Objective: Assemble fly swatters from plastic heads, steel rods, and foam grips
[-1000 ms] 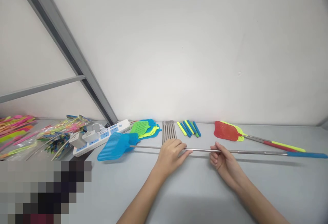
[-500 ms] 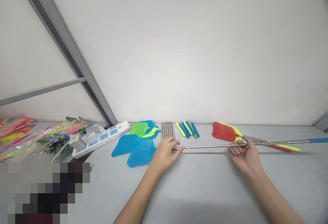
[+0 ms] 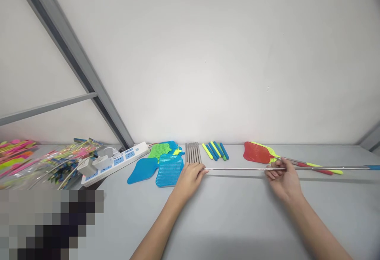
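The wall (image 3: 192, 65) rises behind the rods (image 3: 192, 153), and the table (image 3: 237, 216) spreads beneath them. The pole (image 3: 237, 169) runs from just in front of the rods far to their right, where the picture edge cuts off its blue handle (image 3: 374, 167). Its shadow suggests it is raised; a slack hold could let that long end dip and knock the two swatters (image 3: 257, 153), well right of the rods. The pole crosses their handles in view; whether it touches, I cannot tell.

Left of the rods lies the power strip (image 3: 118, 164), whose plugs a wide swing leftward could bump.

The left hand (image 3: 191, 178) is closed around the pole directly before the rods, so a forward slip might scatter their row. The right hand (image 3: 285, 178), well right of them, pinches the pole with its fingers; uneven pulling could slide or bend it.

The nearer blue head (image 3: 170, 171), left of the rods, meets the left hand; any joint there is hidden, and twisting could strain it. The small grips (image 3: 215, 149), just right of the rods, look round enough to roll if nudged.
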### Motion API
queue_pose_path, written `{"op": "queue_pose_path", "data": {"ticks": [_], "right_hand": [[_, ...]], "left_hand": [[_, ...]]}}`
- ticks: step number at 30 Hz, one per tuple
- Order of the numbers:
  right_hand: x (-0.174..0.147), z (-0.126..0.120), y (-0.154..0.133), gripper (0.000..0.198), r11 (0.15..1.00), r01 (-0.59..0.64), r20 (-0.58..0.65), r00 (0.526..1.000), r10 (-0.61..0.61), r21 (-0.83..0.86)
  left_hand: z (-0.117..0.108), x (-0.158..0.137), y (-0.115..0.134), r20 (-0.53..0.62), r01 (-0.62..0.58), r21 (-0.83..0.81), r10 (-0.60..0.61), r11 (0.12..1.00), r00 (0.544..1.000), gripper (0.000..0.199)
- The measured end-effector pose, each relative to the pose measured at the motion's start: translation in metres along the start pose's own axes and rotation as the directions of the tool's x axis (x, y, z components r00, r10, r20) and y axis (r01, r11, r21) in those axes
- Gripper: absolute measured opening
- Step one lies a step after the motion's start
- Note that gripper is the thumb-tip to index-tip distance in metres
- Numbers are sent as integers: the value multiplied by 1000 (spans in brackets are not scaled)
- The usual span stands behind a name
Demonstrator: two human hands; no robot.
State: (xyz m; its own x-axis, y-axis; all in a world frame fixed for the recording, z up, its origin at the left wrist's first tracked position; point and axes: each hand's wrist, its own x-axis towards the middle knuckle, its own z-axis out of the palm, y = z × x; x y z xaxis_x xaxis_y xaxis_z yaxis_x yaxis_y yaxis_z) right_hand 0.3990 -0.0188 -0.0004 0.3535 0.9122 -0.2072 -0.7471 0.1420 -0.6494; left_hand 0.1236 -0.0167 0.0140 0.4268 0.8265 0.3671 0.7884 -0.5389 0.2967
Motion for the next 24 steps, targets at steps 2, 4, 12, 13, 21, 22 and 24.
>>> {"op": "queue_pose_path", "data": {"ticks": [2, 4, 12, 13, 21, 22, 24], "right_hand": [[-6, 5, 6, 21, 997, -26, 70, 997, 32, -75], [-11, 9, 13, 20, 986, -53, 134, 988, 74, -158], [-38, 23, 40, 28, 873, -159, 297, 900, 320, -460], [-40, 24, 41, 29, 862, -156, 318, 886, 337, -482], [-38, 21, 40, 29, 836, -105, 284, 912, 297, -539], [-37, 21, 39, 29, 844, -116, 280, 912, 299, -523], [-36, 20, 39, 27, 855, -137, 272, 912, 306, -501]], "left_hand": [[1, 0, 2, -1, -27, -4, 27, 1000, 1000, 25], [2, -1, 5, -12, -43, -7, 43, 999, 999, 25], [13, -5, 23, 15, -98, -39, 98, 994, 995, 22], [14, -5, 25, 25, -107, -45, 108, 993, 994, 22], [5, -3, 19, -22, -131, -101, 129, 986, 991, 19], [2, -3, 17, -36, -126, -97, 123, 987, 992, 18], [-1, -2, 14, -63, -114, -84, 109, 990, 992, 17]]}}
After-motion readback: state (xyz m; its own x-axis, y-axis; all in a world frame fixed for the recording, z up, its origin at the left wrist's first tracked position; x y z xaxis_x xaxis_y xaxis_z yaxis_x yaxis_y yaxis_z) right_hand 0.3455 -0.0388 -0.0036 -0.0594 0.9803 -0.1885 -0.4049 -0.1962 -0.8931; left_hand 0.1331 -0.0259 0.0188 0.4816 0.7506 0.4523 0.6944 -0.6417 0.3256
